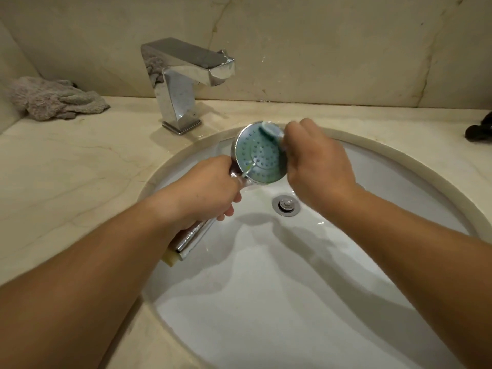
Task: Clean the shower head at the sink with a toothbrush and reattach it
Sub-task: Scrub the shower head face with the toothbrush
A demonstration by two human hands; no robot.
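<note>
Your two forearms come in from the bottom corners over one white oval sink; the basin holds a wet film and one metal drain plug near its far side, nothing else lying in it. Your left hand has its fingers curled tight round the chrome handle of the one shower head, which sticks out below the palm toward you. The head sits above the far part of the basin, just nearer than the rim, with its round spray face tilted up toward you, nozzle dots visible, greenish tint on the face. Your right hand is fisted round one toothbrush, fingers pressed together on the handle; brush end is blurred and lies on the upper right edge of the spray face. Can't tell exact thumb position. A thin green streak shows at the lower left of the face; can't tell what it is. Past the sink, on the beige stone counter: one square chrome tap standing left of centre, spout pointing right; one crumpled grey cloth at far left against the wall; one dark object cut off at the right edge, unidentifiable.
</note>
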